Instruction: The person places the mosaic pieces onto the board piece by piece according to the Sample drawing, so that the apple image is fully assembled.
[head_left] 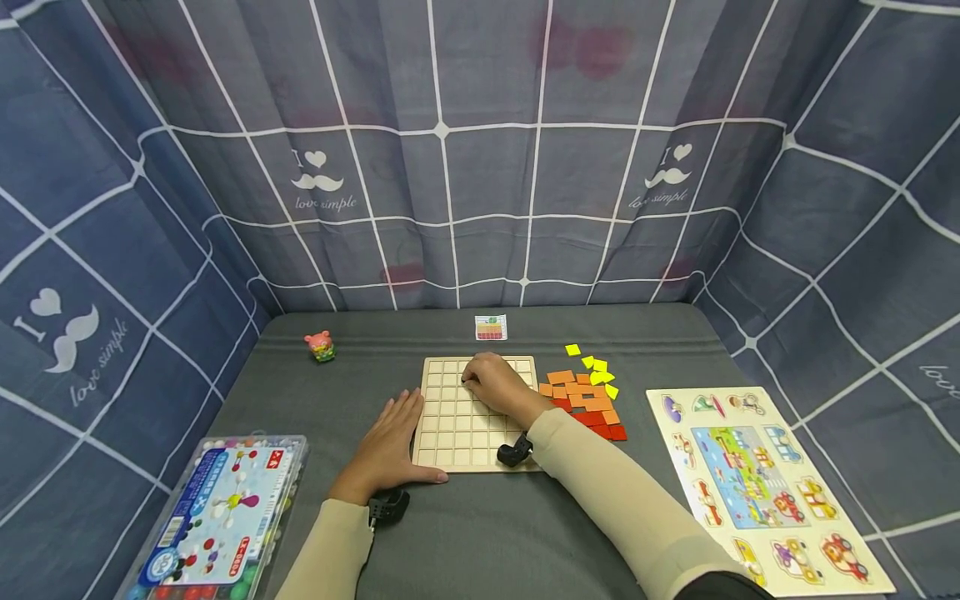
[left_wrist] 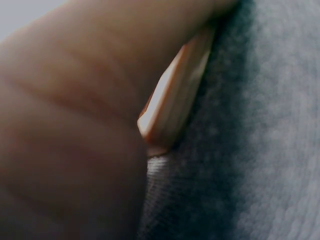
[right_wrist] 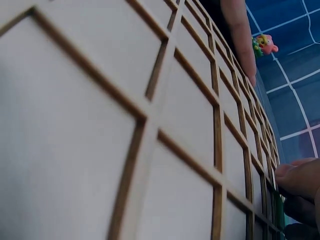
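Note:
A wooden grid board [head_left: 457, 433] with square recesses lies on the grey table. My left hand [head_left: 386, 446] rests at its near left corner, fingers straight along the left edge and thumb along the near edge. In the left wrist view the board's corner [left_wrist: 172, 100] shows beside that hand. My right hand [head_left: 498, 387] is over the upper middle of the board, fingers curled and fingertips down at the grid. They pinch a small dark green piece [right_wrist: 278, 209], mostly hidden by the fingers.
Orange tiles [head_left: 581, 389], red tiles [head_left: 592, 418] and yellow tiles [head_left: 600, 377] lie right of the board. A small pattern card [head_left: 491, 327] is behind it. A pig figurine [head_left: 320, 346], a clear plastic box [head_left: 217, 517] and a picture puzzle board [head_left: 750, 475] stand farther out.

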